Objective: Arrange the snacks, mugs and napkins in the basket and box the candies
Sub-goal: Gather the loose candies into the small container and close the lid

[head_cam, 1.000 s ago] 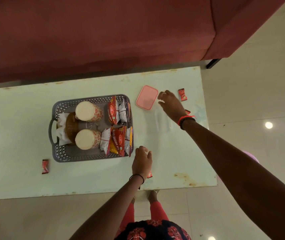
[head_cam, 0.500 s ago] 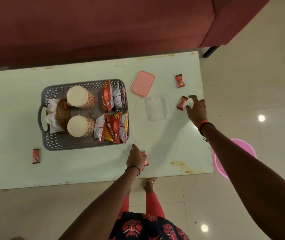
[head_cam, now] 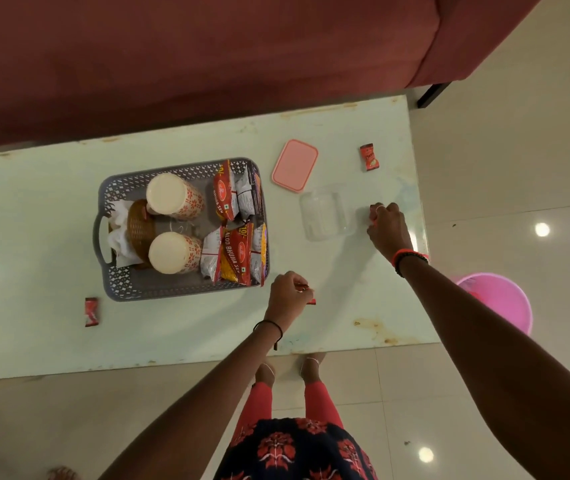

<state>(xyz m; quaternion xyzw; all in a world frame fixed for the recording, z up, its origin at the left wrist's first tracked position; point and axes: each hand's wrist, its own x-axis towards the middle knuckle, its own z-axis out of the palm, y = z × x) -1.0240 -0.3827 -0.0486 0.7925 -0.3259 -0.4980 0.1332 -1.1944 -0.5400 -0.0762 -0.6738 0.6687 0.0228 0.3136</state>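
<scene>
A grey basket [head_cam: 186, 294] on the pale table holds two upside-down mugs [head_cam: 172, 195], white napkins [head_cam: 119, 216] and several snack packets [head_cam: 233, 254]. My left hand [head_cam: 287, 296] is closed around a red candy just right of the basket's near corner. My right hand [head_cam: 389, 228] is closed on another red candy beside the clear box [head_cam: 325, 216]. The pink lid [head_cam: 294, 165] lies behind the box. One loose candy [head_cam: 369, 156] lies at the far right, another candy [head_cam: 91, 311] left of the basket.
A maroon sofa [head_cam: 207, 57] runs along the table's far side. A pink tub [head_cam: 505, 303] stands on the tiled floor by the table's right edge. My feet [head_cam: 290, 368] show under the near edge.
My right hand moved from the lid to the candy right of the box and closed on it. My left hand closed on the candy near the basket and lifted it slightly.
</scene>
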